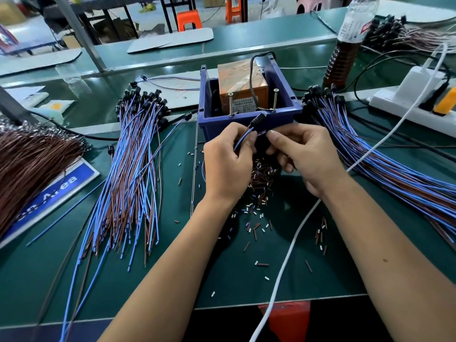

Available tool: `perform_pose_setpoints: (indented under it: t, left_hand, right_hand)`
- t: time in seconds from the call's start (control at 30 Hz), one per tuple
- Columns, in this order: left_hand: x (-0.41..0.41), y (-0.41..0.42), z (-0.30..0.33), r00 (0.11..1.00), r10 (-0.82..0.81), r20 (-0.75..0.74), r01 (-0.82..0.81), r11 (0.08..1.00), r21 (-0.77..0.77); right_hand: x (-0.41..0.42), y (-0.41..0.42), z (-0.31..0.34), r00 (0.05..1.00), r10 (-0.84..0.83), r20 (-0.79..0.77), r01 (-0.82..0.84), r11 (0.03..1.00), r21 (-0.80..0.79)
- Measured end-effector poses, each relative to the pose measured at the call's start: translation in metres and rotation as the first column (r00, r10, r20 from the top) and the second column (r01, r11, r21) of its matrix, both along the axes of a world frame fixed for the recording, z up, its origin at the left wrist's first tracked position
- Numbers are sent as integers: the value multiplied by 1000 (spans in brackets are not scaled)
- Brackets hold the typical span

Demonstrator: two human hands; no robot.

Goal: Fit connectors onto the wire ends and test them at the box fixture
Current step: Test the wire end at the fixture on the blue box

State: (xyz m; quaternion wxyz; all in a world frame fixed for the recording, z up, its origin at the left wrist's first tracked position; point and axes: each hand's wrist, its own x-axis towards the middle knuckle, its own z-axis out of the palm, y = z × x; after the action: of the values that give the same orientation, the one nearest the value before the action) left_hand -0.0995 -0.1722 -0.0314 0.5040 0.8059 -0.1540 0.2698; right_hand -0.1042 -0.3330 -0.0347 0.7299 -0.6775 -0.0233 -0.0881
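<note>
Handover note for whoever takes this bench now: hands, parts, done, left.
Left hand grips a blue wire with a black connector at the blue box fixture.
Right hand pinches the wire end beside it.
Wire bundles with connectors lie left and right of the box; which are tested cannot be told.
Loose cut bits lie under the hands.
Left: finish this wire, then the rest.
</note>
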Motion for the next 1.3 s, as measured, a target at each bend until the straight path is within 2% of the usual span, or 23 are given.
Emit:
perform_pose_setpoints:
  t: [0.4,0.57,0.67,0.73,0.83,0.93,1.13,1.3]
  left_hand:
    - [-3,-1,1,996,-87,-19,86,995,-53]
    - [-6,-4,2,999,-48,16,49,996,-81]
    - [-5,-2,4,999,36,20,-33,989,-143]
    - [-4,0,4,997,75,10,-71,976,-207]
    - [-7,-5,5,998,59,-4,-59,966,-251]
    - [-11,-11,4,999,37,-22,-41,958,-285]
    - [-13,-13,2,1000,0,-19,-5,964,-264]
    - [-15,-14,3,1000,7,3,-6,962,-274]
  right_hand:
    - [-5,6,1,999,29,35,-33,994,105]
    - [-7,7,6,997,50,60,-58,988,144]
    - [-6,-3,9,995,-56,79,37,973,229]
    - [-5,-5,9,992,-93,90,72,973,221]
    - [-10,11,5,996,-6,84,-6,990,141]
    - [-12,27,4,996,26,86,-41,983,178]
    - [-12,30,6,999,-17,51,0,949,316]
    - [-13,30,10,996,-45,77,19,952,305]
